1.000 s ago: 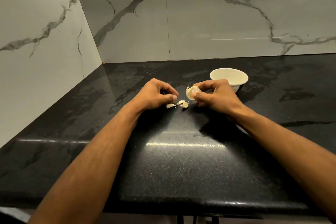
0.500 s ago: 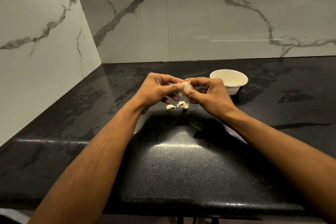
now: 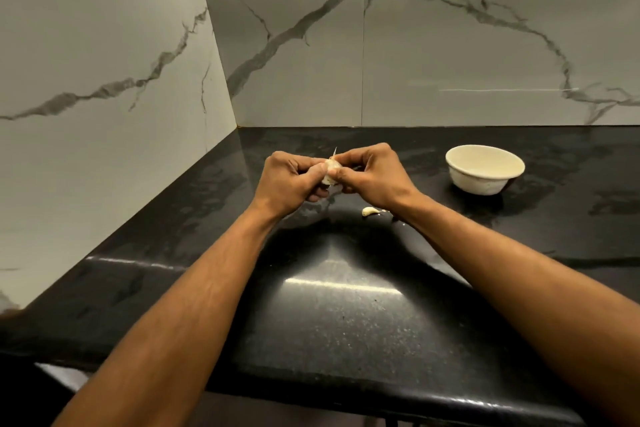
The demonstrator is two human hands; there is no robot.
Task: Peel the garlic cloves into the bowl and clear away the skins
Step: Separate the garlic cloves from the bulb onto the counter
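Hands are seen lifted off the counter (image 3: pixel 346 315) since before, left hand (image 3: pixel 289 180) and right hand (image 3: pixel 372 175) pinched together on the garlic (image 3: pixel 330 170), while the bowl (image 3: pixel 485 168) is set well right, nearer the right hand.

garlic (image 3: pixel 330 173): mostly hidden inside both grips | bowl (image 3: pixel 485 170): contents not visible | desk (image 3: pixel 346 322): cut off right

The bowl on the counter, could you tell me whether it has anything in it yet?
Empty as far as it shows: the bowl stands upright, and the visible inside is bare; its floor is hidden.
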